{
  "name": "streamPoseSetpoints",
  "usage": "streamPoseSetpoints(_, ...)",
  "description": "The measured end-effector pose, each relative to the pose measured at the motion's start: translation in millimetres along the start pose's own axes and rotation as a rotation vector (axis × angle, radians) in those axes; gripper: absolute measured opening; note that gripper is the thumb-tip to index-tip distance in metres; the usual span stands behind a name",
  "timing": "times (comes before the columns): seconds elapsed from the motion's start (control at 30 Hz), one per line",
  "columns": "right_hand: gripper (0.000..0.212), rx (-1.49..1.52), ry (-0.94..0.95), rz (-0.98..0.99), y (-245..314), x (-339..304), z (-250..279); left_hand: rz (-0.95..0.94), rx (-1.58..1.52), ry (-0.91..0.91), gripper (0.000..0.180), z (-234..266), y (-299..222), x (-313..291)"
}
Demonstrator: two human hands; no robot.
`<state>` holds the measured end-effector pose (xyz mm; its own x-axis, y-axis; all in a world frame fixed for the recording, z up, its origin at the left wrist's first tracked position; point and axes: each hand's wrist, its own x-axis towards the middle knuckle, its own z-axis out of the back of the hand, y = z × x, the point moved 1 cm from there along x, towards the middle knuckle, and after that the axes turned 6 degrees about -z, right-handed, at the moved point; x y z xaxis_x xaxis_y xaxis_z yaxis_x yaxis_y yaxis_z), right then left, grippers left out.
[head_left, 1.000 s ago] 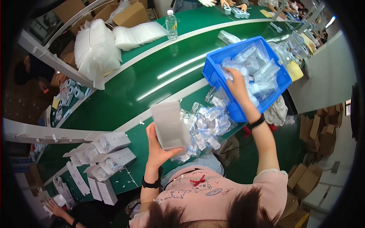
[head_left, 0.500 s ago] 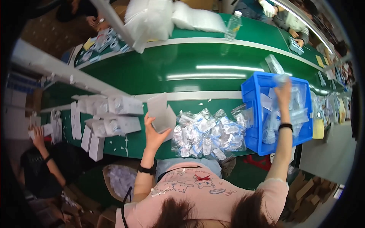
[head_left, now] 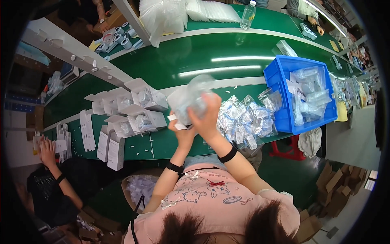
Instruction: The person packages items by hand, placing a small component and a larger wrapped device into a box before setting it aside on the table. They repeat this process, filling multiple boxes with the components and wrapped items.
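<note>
My left hand (head_left: 184,133) is wrapped round the lower part of an open white carton (head_left: 175,99). In my right hand (head_left: 209,116) is a bubble-wrapped item (head_left: 198,101), blurred by motion, held against the carton's mouth; how far it sits inside cannot be made out. Just right of my hands lies a heap of small clear packets (head_left: 243,124) with silvery and blue contents. To the left, open white cartons (head_left: 151,97) stand in two rows, several with wrapped items showing in them.
A blue bin (head_left: 278,83) of wrapped items stands at the right. Flat white cartons (head_left: 115,153) lie at the bench's left front edge. A plastic bottle (head_left: 248,17) and bubble-wrap bags (head_left: 213,11) stand across the bench. A co-worker's hand (head_left: 47,151) is at the far left.
My right hand has come from the blue bin to the carton, bringing a bubble-wrapped item. My left hand has tilted the carton toward it. The view has shifted slightly.
</note>
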<state>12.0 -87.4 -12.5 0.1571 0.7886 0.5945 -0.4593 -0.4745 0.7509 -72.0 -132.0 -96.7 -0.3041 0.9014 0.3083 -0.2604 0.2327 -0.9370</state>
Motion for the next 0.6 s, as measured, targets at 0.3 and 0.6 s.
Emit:
streamPoseSetpoints(0.3,0.039,-0.418,0.141,-0.104,-99,5,47,-0.392,0.053,0.046,0.076,33,31,-9)
streamPoseSetpoints(0.6,0.020,-0.753,0.689,-0.563,-224,-28,78,-0.318,0.278,0.240,0.058,72,-23,13)
